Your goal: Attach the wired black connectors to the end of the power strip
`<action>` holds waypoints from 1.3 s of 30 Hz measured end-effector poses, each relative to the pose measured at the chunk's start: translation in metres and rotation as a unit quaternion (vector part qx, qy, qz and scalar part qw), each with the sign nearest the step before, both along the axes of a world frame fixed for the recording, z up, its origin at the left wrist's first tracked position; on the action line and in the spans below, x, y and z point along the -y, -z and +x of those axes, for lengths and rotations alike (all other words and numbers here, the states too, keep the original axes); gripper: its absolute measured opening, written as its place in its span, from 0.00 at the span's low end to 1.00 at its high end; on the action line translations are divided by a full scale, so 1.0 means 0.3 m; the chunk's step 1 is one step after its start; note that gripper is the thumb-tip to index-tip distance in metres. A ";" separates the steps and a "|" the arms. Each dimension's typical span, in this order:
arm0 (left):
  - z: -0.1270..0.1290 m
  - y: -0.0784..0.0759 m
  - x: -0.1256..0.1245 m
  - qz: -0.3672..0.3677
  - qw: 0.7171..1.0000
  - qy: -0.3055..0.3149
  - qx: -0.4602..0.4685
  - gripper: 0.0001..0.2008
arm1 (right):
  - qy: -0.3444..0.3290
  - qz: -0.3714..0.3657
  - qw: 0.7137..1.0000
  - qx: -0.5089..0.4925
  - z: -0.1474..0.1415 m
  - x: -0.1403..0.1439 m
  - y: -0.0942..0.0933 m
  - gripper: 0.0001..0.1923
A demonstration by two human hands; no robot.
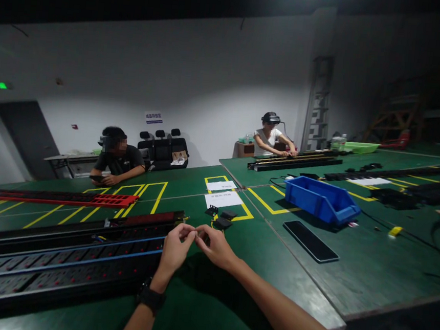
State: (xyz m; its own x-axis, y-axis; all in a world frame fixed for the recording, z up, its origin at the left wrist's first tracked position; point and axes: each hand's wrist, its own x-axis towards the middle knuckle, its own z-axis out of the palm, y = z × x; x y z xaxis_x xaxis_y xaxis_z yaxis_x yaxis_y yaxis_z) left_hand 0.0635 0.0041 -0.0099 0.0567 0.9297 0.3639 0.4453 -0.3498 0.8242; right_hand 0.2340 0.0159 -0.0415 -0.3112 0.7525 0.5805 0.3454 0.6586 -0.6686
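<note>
Fingertips meet at the centre of the view: the left hand (174,248) and the right hand (215,247) are brought together above the green desk (231,299), each pinching at something too small and dark to make out between the thumbs and forefingers. A black watch (150,297) sits on the left wrist. Judging from the pose, this is fine fingertip work — best done with both wrists steady and low over the desk, close to the long black power strip (61,264) lying at nine o'clock from the hands, so a dropped piece stays within reach.

Just beyond the hands, at twelve o'clock, small black parts (225,218) lie by two white paper sheets (222,198). At two o'clock a flat dark slab (311,241) rests on the desk, and past it stands a blue bin (319,199) — tilted open toward the far side, its contents not visible from here. Farther off at ten o'clock lies a red strip (63,197). Two other people sit at the far edge, one at eleven o'clock (118,158), one at one o'clock (271,136).
</note>
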 end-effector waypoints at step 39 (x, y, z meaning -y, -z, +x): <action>-0.215 0.165 0.463 -0.043 0.964 -0.107 -0.240 0.15 | 0.377 -0.116 0.860 0.323 0.386 -0.150 0.003 0.19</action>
